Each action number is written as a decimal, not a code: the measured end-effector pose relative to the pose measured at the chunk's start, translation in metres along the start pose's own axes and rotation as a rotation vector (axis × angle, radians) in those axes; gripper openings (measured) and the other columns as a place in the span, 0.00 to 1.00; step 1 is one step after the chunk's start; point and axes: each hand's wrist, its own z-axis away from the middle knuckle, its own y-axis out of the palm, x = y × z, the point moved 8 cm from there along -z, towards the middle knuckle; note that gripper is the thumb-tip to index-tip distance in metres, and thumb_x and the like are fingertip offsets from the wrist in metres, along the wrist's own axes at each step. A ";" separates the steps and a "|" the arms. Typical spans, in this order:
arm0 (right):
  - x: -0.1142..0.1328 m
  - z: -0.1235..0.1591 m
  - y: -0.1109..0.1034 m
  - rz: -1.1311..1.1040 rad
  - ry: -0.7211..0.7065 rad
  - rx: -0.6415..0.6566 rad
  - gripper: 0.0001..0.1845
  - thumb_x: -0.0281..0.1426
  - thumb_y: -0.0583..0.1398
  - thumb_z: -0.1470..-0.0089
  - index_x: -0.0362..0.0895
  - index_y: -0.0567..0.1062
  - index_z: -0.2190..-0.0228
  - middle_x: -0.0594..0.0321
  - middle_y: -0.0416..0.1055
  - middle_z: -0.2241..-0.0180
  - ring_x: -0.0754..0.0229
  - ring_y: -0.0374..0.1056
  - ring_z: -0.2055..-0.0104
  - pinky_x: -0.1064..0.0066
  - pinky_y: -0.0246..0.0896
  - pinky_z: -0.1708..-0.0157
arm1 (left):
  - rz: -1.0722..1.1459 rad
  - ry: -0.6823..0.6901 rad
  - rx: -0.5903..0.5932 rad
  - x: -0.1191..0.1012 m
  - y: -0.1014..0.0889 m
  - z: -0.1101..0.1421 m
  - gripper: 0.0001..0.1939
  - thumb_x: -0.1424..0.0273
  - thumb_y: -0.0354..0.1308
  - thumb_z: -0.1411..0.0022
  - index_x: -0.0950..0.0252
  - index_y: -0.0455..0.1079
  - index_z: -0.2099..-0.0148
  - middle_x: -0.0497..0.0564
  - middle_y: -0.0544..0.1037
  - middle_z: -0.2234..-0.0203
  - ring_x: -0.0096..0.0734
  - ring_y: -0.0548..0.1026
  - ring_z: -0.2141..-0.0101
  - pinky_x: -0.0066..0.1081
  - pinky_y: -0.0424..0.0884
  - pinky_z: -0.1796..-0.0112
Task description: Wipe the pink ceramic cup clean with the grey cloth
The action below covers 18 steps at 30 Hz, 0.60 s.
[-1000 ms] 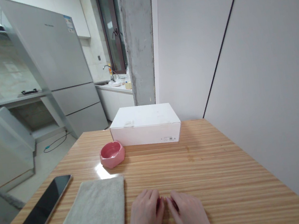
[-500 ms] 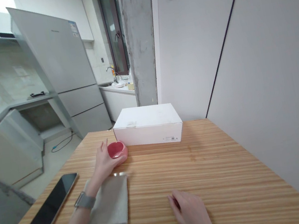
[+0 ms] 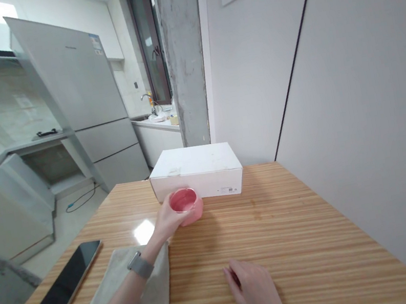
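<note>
A small pink bowl (image 3: 194,213) with faceted sides is gripped at its left side by my left hand (image 3: 168,219), thumb along the near side. A shadow on the wood to its right suggests it is raised off the table. My left forearm, with a grey-banded watch (image 3: 140,265), passes over a folded grey-beige cloth (image 3: 110,274). Near the front edge my right hand (image 3: 252,286) rests on the table with its fingers curled in; nothing shows in it.
A white box (image 3: 196,184) stands at the back of the wooden table (image 3: 297,229), just behind the bowl. A black phone (image 3: 67,283) lies at the left. Beyond are a fridge (image 3: 87,88), a sink counter and a pale wall on the right.
My left hand has carried the pink bowl to the right, in front of the white box, and appears to have lifted it. The right hand stays in place; the view has shifted slightly.
</note>
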 end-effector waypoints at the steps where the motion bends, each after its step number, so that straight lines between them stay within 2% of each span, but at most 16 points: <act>1: 0.000 0.000 0.000 0.000 0.002 -0.001 0.14 0.29 0.50 0.40 0.46 0.66 0.77 0.65 0.71 0.79 0.59 0.69 0.76 0.71 0.45 0.75 | 0.007 0.006 0.017 -0.005 0.010 0.001 0.34 0.63 0.69 0.59 0.62 0.65 0.48 0.53 0.77 0.56 0.39 0.75 0.57 0.36 0.71 0.56; 3: 0.000 0.000 -0.001 0.003 0.007 -0.004 0.13 0.29 0.50 0.40 0.46 0.66 0.77 0.65 0.71 0.79 0.59 0.69 0.76 0.71 0.45 0.75 | 0.023 0.015 0.043 -0.014 0.026 0.003 0.34 0.64 0.69 0.60 0.62 0.66 0.49 0.52 0.77 0.56 0.39 0.75 0.56 0.35 0.70 0.56; 6: 0.000 0.000 -0.002 0.006 0.005 -0.005 0.13 0.29 0.51 0.41 0.46 0.66 0.77 0.65 0.71 0.79 0.60 0.68 0.77 0.71 0.44 0.76 | 0.030 0.014 0.057 -0.021 0.040 0.006 0.33 0.63 0.69 0.60 0.61 0.66 0.49 0.51 0.77 0.56 0.39 0.75 0.56 0.35 0.70 0.56; 14: 0.000 0.000 -0.002 0.006 0.009 -0.015 0.13 0.28 0.51 0.42 0.46 0.66 0.78 0.65 0.71 0.79 0.60 0.68 0.77 0.71 0.44 0.75 | 0.040 0.030 0.098 -0.021 0.054 0.011 0.32 0.64 0.69 0.60 0.61 0.67 0.51 0.51 0.77 0.57 0.39 0.76 0.57 0.35 0.70 0.55; 18: -0.001 0.000 -0.002 -0.006 0.016 -0.011 0.13 0.28 0.51 0.42 0.46 0.66 0.77 0.65 0.71 0.79 0.59 0.68 0.76 0.70 0.44 0.75 | 0.040 0.039 0.112 -0.017 0.059 0.011 0.34 0.64 0.69 0.59 0.62 0.65 0.49 0.53 0.76 0.55 0.40 0.75 0.55 0.37 0.69 0.53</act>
